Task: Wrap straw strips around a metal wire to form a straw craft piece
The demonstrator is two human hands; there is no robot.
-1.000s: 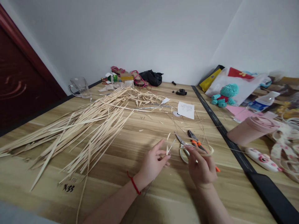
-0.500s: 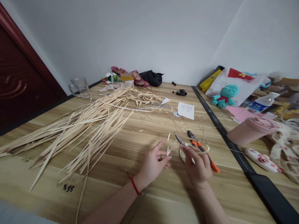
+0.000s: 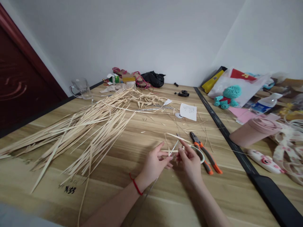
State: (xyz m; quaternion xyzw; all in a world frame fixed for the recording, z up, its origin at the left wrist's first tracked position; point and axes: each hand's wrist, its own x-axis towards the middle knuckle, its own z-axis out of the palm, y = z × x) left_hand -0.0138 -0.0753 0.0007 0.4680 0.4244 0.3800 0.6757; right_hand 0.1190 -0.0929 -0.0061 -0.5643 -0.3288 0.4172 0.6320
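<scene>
My left hand [image 3: 152,164] is closed, thumb and forefinger pinching a crossing of thin pale wooden strips [image 3: 167,143] and a short silvery wire [image 3: 174,146]. Close beside it, my right hand [image 3: 191,162] is closed on a pale strip [image 3: 176,136], which bends about the wire; its fingertips almost meet the left ones. Exactly how the strips cross is too small to make out. Behind the right hand lie a white tape roll [image 3: 202,154], partly covered, and orange-and-grey pliers [image 3: 205,152]. Scissors there are mostly hidden by the right hand.
A large bundle of wooden strips [image 3: 94,129] spreads over the table's left side. A paper note [image 3: 188,112] lies further back. At the right are a pink roll [image 3: 255,131], a water bottle [image 3: 266,103] and a turquoise crocheted toy [image 3: 229,97]. A glass mug [image 3: 81,88] stands back left.
My right hand has moved left, up to my left hand, bringing its strip across the wire. The scissors are now more covered. My left hand has hardly moved.
</scene>
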